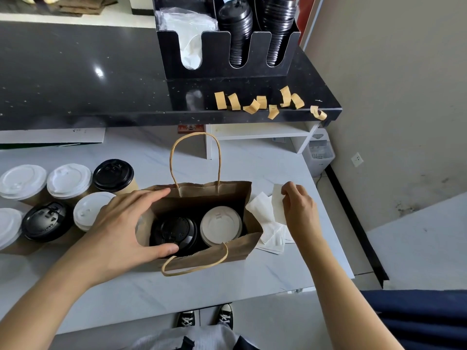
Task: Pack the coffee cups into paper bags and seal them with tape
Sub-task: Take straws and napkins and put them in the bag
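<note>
The brown paper bag (202, 251) stands open on the pale marbled surface (227, 281), and everything else is placed from it. Its near handle (194, 267) flops forward over the near wall; its far handle (195, 157) stands upright.

Inside the bag two coffee cups sit side by side: a black-lidded cup (174, 233) on the left and a white-lidded cup (220, 224) on the right.

The left hand (121, 228) spreads across the bag's left end, its index finger lying along the far rim and its thumb pressing the near rim, holding the mouth open.

Just right of the bag lies a loose pile of white napkins (265, 223). The right hand (299, 205) pinches one napkin (278, 200) between thumb and fingers, lifted above that pile.

Left of the bag stands a cluster of lidded cups (68, 195), some with white lids, some with black.

Beyond the bag, on the edge of a raised black counter (75, 79), short strips of tan tape (260, 103) are stuck in a row. Farther back on it sits a black organiser (222, 46) with stacked black lids (237, 29).
</note>
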Demonstrator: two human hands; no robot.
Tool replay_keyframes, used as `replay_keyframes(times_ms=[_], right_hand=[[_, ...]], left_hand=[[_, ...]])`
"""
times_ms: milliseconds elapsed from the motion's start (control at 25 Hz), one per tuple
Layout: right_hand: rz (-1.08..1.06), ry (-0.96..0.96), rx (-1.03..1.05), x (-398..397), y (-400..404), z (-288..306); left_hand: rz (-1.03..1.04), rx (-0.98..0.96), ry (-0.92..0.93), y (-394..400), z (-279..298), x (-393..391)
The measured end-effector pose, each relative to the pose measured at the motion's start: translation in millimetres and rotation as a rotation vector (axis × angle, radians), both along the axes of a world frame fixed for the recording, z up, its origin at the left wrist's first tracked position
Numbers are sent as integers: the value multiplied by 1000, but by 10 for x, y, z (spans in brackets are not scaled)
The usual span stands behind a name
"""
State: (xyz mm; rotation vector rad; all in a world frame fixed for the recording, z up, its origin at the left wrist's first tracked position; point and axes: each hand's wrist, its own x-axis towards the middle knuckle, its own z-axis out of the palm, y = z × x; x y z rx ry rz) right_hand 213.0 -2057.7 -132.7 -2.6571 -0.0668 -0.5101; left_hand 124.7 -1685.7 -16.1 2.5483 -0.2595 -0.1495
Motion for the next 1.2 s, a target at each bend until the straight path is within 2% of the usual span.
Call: replay_keyframes(times_ms=[160,240,440,720,960,1200], right_hand=[[160,-140,-163,-6,191,-147],[245,-100,-243,-186,394,-273],[123,146,-154,-541,660,-341],[140,102,-332,-525,541,-316],[-113,164,-185,-412,458,-273],[-51,291,3,-338,418,-230]], left_hand=[[-6,7,-3,9,3,-7],[-9,7,-8,8,5,-1],[-10,-1,2,18,-17,1],[-4,-10,2,29,-29,9],[2,1,-7,43,-54,11],[-1,13,-8,39,-64,19]])
